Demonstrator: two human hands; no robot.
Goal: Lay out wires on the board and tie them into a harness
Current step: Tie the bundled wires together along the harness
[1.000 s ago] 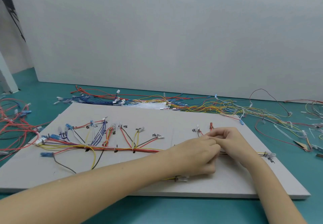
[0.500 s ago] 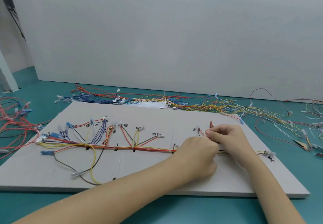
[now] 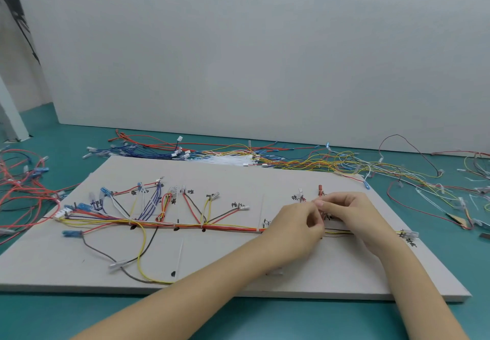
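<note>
A pale grey board (image 3: pixel 238 268) lies on the teal table. Along it runs a harness trunk (image 3: pixel 225 226) of red, yellow and brown wires, with branches fanning up to labelled terminals. My left hand (image 3: pixel 294 229) and my right hand (image 3: pixel 350 213) meet over the right part of the trunk. Their fingertips pinch a few thin red wires (image 3: pixel 322 214) just below a red terminal (image 3: pixel 320 189). What else the fingers hold is hidden. A clear connector (image 3: pixel 409 233) ends the trunk on the right.
A loose white cable tie (image 3: pixel 180 256) lies on the board below the trunk, beside yellow and brown loops (image 3: pixel 141 260). Behind the board sit a white tie bundle (image 3: pixel 228 160) and tangled wires (image 3: pixel 331 163). More red wires (image 3: pixel 21 193) lie left.
Both hands have shifted slightly up and away from me. My left forearm has swung right, uncovering the yellow and brown wire loops and the loose tie.
</note>
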